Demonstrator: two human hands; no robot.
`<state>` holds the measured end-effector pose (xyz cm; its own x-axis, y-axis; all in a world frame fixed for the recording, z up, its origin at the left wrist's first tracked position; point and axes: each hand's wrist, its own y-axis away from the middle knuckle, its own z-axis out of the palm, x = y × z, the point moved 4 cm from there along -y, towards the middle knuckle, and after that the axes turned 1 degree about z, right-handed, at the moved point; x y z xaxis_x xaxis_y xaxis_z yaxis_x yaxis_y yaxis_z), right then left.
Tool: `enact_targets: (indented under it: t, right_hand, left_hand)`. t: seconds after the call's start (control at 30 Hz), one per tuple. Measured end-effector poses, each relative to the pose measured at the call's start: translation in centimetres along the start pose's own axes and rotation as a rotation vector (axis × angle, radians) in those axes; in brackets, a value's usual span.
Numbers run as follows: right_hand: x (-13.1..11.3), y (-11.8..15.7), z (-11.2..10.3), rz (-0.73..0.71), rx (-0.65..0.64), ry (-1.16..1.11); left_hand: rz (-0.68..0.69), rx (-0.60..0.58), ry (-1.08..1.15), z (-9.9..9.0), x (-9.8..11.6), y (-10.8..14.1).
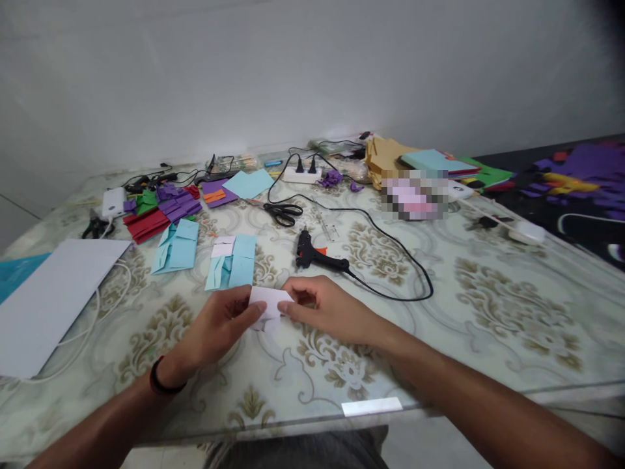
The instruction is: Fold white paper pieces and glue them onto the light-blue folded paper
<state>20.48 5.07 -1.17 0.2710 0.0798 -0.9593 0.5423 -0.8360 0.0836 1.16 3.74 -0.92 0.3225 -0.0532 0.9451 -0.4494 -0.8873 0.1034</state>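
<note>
A small piece of white paper (269, 299) is held up between my two hands, just above the table. My left hand (222, 319) pinches its left end between thumb and fingers. At the right end, my right hand (322, 306) grips it the same way. Below the paper a pale folded part hangs, partly blurred. Beyond my left hand lie two folded light-blue paper pieces, one (181, 247) farther left and one (234, 260) nearer with a white patch on it. A black glue gun (317, 254) rests on its side past my right hand.
Black scissors (283, 213) and a white power strip (301, 173) lie farther back. The glue gun's cord (390, 236) loops rightward. Coloured paper strips (170, 203) pile at the left, near a large white sheet (58, 299). A white strip (372, 407) lies by the front edge.
</note>
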Motion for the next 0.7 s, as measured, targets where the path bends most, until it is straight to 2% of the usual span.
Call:
enact_targets:
  t: [0.1,0.23,0.3,0.4,0.57,0.7]
  right_hand:
    - [0.1,0.0,0.3,0.009,-0.027,0.018]
    - [0.4,-0.3,0.2,0.000,0.020,-0.030]
    - [0.4,-0.5,0.1,-0.004,0.032,-0.034]
    - [0.2,-0.6,-0.4,-0.021,0.059,-0.018]
    - [0.2,-0.8,-1.3,-0.044,0.128,0.125]
    - [0.6,-1.4,-1.1,-0.048,0.078,0.339]
  left_hand:
    - [0.031,0.062,0.000,-0.4,0.5,0.1]
    - [0.046,-0.007,-0.010,0.1,1.0,0.2]
    - [0.039,0.005,-0.056,0.3,0.9,0.2]
    - [0.122,0.107,-0.041,0.0,0.9,0.3]
    - [0.295,0.378,0.046,-2.3,1.7,0.9]
    - [0.329,0.431,-0.065,-3.0,2.2,1.1]
